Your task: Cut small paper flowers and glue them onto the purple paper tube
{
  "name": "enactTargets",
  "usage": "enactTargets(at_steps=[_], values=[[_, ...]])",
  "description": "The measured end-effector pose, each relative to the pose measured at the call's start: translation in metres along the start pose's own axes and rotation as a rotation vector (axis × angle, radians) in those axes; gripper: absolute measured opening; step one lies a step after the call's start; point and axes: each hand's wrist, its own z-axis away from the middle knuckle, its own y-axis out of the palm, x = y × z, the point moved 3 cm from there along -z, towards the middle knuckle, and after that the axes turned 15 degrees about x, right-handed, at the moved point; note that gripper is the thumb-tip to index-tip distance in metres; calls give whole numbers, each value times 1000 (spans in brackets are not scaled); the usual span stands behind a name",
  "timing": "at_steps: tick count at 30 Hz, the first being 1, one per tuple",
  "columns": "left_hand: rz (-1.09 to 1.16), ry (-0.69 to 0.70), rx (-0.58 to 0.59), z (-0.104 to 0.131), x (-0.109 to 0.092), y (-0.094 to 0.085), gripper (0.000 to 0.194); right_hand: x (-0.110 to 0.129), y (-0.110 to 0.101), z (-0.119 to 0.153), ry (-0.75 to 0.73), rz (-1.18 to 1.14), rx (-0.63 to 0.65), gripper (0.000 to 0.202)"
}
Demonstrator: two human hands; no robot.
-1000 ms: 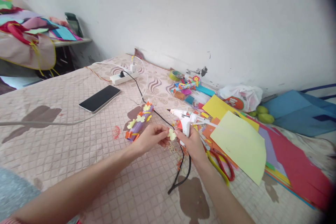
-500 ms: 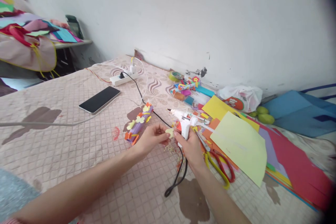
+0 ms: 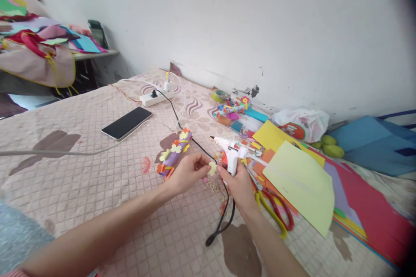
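Yellow flower (image 3: 212, 169), white glue gun (image 3: 232, 156) in hands (image 3: 186, 175) (image 3: 240, 185).

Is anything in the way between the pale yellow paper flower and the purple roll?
Only the left hand itself, which pinches the pale yellow paper flower, stands between it and the purple roll. A black cord runs along the table just beyond the hand; nothing else visible blocks the gap.
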Motion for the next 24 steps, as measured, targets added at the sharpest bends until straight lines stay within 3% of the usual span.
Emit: enactTargets(at_steps=[7, 13, 24], values=[[163, -81, -33, 1, -7, 0, 30, -2, 0, -1, 11, -47, -24, 22], [169, -140, -8, 1, -1, 3, 28, 2, 0, 1, -13, -33, -43, 21], [165, -97, -15, 1, -3, 2, 25, 3, 1, 3, 5, -99, 0, 25]])
